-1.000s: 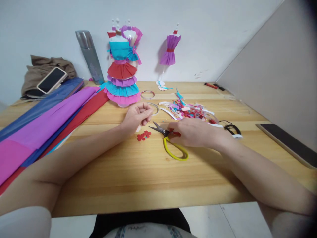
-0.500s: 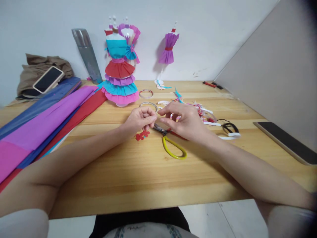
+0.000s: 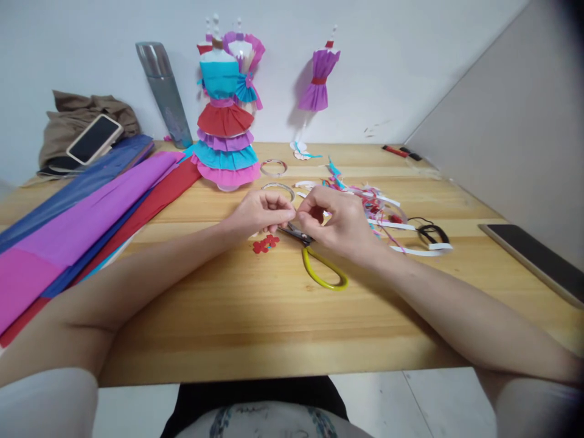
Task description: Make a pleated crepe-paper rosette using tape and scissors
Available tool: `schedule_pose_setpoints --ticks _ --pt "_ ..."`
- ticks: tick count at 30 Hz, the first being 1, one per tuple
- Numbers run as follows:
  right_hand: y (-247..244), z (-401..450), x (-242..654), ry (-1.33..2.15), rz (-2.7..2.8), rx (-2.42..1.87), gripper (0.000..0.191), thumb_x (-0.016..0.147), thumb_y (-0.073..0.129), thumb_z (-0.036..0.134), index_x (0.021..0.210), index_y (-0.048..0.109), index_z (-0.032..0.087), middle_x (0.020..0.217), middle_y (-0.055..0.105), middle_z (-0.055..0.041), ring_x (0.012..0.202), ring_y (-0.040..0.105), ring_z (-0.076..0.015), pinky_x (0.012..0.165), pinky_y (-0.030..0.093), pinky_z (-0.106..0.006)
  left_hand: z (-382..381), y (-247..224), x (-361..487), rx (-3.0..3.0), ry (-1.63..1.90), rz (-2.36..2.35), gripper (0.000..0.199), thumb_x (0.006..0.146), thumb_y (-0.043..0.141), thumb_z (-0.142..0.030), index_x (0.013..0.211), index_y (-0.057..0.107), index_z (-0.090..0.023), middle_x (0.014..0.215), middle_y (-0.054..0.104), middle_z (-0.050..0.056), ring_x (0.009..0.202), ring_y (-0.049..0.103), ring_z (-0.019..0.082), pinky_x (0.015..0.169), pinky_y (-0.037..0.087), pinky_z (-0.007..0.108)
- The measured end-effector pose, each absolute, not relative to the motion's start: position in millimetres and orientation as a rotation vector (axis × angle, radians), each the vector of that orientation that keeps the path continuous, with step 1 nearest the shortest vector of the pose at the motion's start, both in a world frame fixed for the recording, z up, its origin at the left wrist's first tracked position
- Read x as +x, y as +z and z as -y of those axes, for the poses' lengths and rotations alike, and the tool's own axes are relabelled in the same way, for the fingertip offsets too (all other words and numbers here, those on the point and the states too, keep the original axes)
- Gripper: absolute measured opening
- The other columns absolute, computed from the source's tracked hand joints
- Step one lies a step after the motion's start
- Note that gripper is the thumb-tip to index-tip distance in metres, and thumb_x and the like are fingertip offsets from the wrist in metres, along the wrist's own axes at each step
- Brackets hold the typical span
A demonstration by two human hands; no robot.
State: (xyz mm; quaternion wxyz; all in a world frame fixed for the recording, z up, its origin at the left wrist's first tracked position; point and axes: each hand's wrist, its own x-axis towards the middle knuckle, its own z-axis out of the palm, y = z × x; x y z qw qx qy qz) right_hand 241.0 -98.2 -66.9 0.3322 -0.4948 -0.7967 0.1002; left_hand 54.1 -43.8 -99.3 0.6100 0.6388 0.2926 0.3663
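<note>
My left hand [image 3: 266, 212] is closed in a pinch above the wooden table, its fingertips meeting those of my right hand. Whatever is between them is too small to make out. My right hand [image 3: 335, 220] also has thumb and forefinger pressed together. Beneath both hands lie scissors with a yellow handle [image 3: 325, 278], the blades partly covered. Small red flower-shaped cutouts [image 3: 265, 244] rest on the table just below my left hand. A miniature dress form in a tiered blue, red, purple and pink dress [image 3: 225, 121] stands behind my left hand.
Tape rings [image 3: 274, 168], paper scraps [image 3: 371, 204] and a black cord [image 3: 431, 234] lie beyond and right of my hands. A purple-dressed form [image 3: 318, 82] and a bottle [image 3: 166, 97] stand at the wall. Coloured sheets [image 3: 86, 213] cover the left; a phone [image 3: 533, 255] lies right.
My right thumb and forefinger have closed from a gap into a pinch, beside my left fingertips. The whole view has shifted slightly.
</note>
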Motion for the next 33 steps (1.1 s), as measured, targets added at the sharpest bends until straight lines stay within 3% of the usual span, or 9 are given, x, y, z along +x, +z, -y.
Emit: schedule_pose_setpoints --ticks 3,6,8,12,16,20,23,27,33 --pt "-68 100 239 0.276 2.056 -1.304 0.017 0.089 0.053 0.025 0.072 0.054 0.025 0.077 0.065 -0.0042 0.073 0.061 -0.02 0.071 0.048 -0.035 39 -88 48 1.521 0.82 -0.723 0.016 0.077 0.084 -0.023 0.088 0.076 -0.013 0.058 0.063 -0.002 0.041 0.051 0.007 0.039 0.033 0.02" --pt "-70 102 237 0.26 2.047 -1.177 0.017 0.089 0.051 0.025 0.072 0.051 0.026 0.074 0.062 -0.0034 0.071 0.059 -0.0197 0.07 0.047 -0.035 39 -76 43 1.52 0.747 -0.774 0.054 0.077 0.083 -0.014 0.129 0.071 -0.01 0.061 0.064 -0.004 0.039 0.05 0.008 0.038 0.031 0.02" --pt "-71 103 236 0.268 2.01 -1.054 0.017 0.087 0.053 0.026 0.071 0.05 0.026 0.069 0.059 -0.0014 0.066 0.055 -0.018 0.067 0.045 -0.034 41 -67 41 1.543 0.675 -0.795 0.058 0.079 0.081 -0.012 0.134 0.068 -0.008 0.061 0.064 -0.004 0.038 0.051 0.008 0.038 0.031 0.019" --pt "-71 101 231 0.572 1.768 -0.957 0.014 0.081 0.063 0.027 0.069 0.056 0.024 0.066 0.058 0.0013 0.06 0.052 -0.0141 0.06 0.042 -0.03 41 -49 35 1.639 0.608 -0.8 0.04 0.075 0.083 -0.011 0.114 0.077 -0.006 0.064 0.066 -0.002 0.042 0.054 0.007 0.044 0.034 0.018" --pt "-70 90 234 0.921 1.426 -0.973 0.013 0.072 0.069 0.026 0.064 0.06 0.023 0.054 0.053 0.0048 0.048 0.043 -0.0099 0.049 0.034 -0.025 30 -32 19 1.78 0.323 -0.657 0.042 0.073 0.082 -0.022 0.114 0.078 -0.012 0.076 0.073 0.002 0.052 0.06 0.01 0.051 0.043 0.02" --pt "-72 77 244 1.052 1.258 -0.973 0.016 0.067 0.074 0.028 0.061 0.061 0.022 0.051 0.053 0.0056 0.046 0.044 -0.0082 0.047 0.033 -0.024 15 -26 1 2.045 0.207 -0.926 0.026 0.072 0.079 -0.025 0.095 0.079 -0.013 0.076 0.074 0.002 0.067 0.066 0.013 0.063 0.046 0.021" --pt "-74 75 247 1.1 1.313 -0.978 0.018 0.067 0.078 0.031 0.062 0.064 0.021 0.052 0.056 0.0048 0.047 0.045 -0.0081 0.047 0.034 -0.024 10 -31 -7 2.115 -0.052 -1.265 0.015 0.071 0.078 -0.028 0.072 0.073 -0.015 0.06 0.065 0.001 0.056 0.059 0.013 0.055 0.039 0.023" --pt "-74 75 246 1.151 1.415 -0.995 0.023 0.067 0.085 0.037 0.066 0.068 0.022 0.055 0.058 0.0037 0.05 0.047 -0.0093 0.049 0.036 -0.024 7 -47 -10 2.055 -0.195 -1.304 0.013 0.066 0.08 -0.026 0.071 0.072 -0.018 0.058 0.063 -0.001 0.053 0.058 0.013 0.053 0.037 0.023" --pt "-71 66 236 1.3 1.368 -1.013 0.033 0.064 0.093 0.043 0.069 0.068 0.021 0.057 0.059 0.0031 0.049 0.048 -0.0097 0.05 0.036 -0.025 -3 -73 -11 1.9 -0.086 -1.259 0.014 0.062 0.082 -0.02 0.064 0.068 -0.018 0.047 0.055 -0.001 0.047 0.049 0.013 0.052 0.038 0.025"
